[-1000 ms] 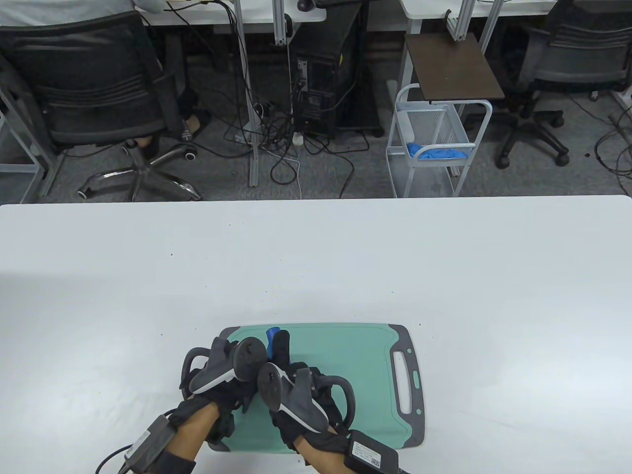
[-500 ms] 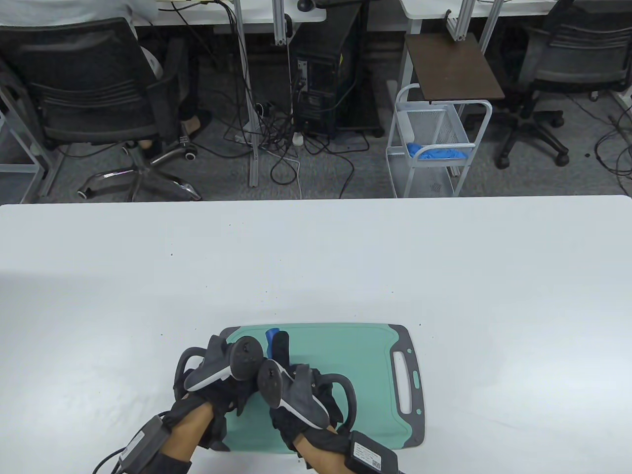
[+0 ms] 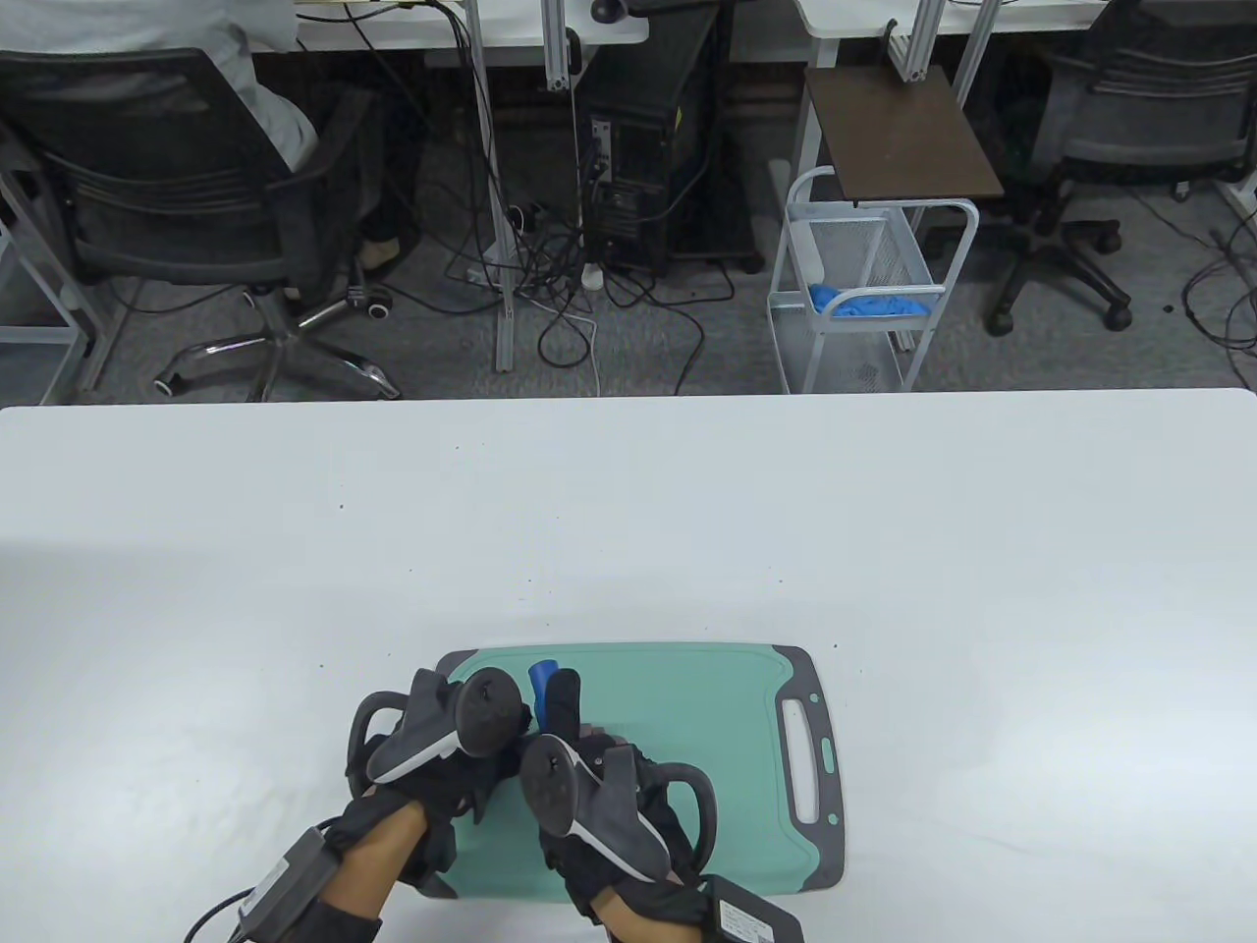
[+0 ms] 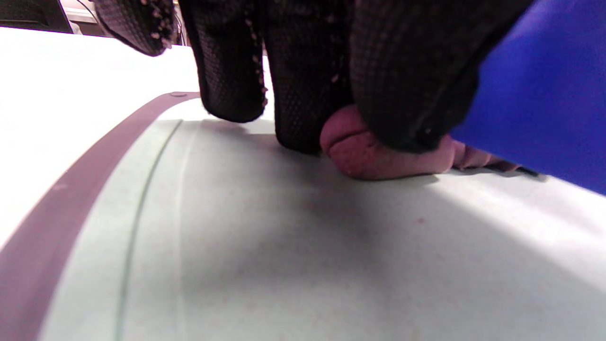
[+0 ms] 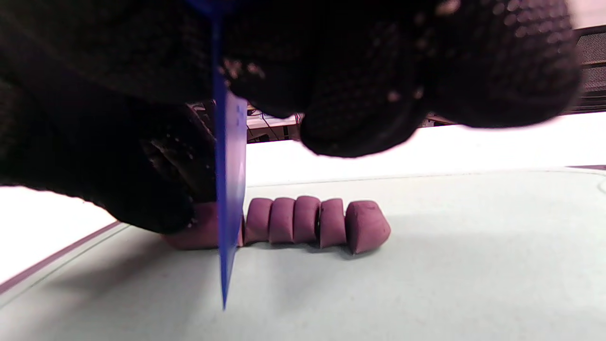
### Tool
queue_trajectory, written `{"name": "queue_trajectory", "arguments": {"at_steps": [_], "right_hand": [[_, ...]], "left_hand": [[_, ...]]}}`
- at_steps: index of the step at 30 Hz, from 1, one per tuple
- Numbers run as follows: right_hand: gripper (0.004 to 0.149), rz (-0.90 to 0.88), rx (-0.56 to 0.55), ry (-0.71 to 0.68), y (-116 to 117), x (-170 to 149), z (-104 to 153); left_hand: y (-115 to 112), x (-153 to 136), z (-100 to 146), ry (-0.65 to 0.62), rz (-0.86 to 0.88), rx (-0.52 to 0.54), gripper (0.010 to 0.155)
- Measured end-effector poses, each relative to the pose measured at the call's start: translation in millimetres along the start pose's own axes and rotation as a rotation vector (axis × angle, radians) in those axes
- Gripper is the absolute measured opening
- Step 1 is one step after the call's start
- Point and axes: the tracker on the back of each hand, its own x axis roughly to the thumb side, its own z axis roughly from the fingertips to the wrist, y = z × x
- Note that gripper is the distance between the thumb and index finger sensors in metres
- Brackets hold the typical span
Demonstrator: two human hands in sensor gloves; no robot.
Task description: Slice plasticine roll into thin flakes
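A purple plasticine roll (image 5: 199, 232) lies on the green cutting board (image 3: 687, 727). Several cut slices (image 5: 307, 220) lie side by side at its right end. My left hand (image 3: 442, 747) holds the uncut end, fingertips (image 4: 407, 85) pressing on the roll (image 4: 374, 161). My right hand (image 3: 589, 786) grips a blue plastic blade (image 5: 230, 189), edge down, standing upright between the roll and the slices. The blade tip (image 3: 541, 678) pokes out beyond my hands in the table view. The blade also shows in the left wrist view (image 4: 544, 104). The hands hide the roll in the table view.
The board has a grey rim and a handle slot (image 3: 805, 756) on its right side. The white table (image 3: 884, 550) runs wide around it. Office chairs, cables and a wire cart stand beyond the far edge.
My right hand has shifted slightly toward me and to the right with the blade. My left hand has edged a little left. The blade tip stays in about the same spot.
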Motion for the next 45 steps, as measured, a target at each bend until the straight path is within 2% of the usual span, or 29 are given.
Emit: {"name": "queue_trajectory", "arguments": {"at_steps": [4, 17, 45], "right_hand": [[0.085, -0.016, 0.000, -0.008, -4, 1, 2], [0.085, -0.020, 0.024, -0.028, 0, 3, 3], [0.085, 0.017, 0.011, -0.047, 21, 6, -5]], "left_hand": [[1, -1, 0, 0.020, -0.015, 0.009, 0.060], [1, -4, -1, 0.021, 0.003, 0.007, 0.051], [1, -3, -2, 0.010, 0.006, 0.016, 0.048]]}}
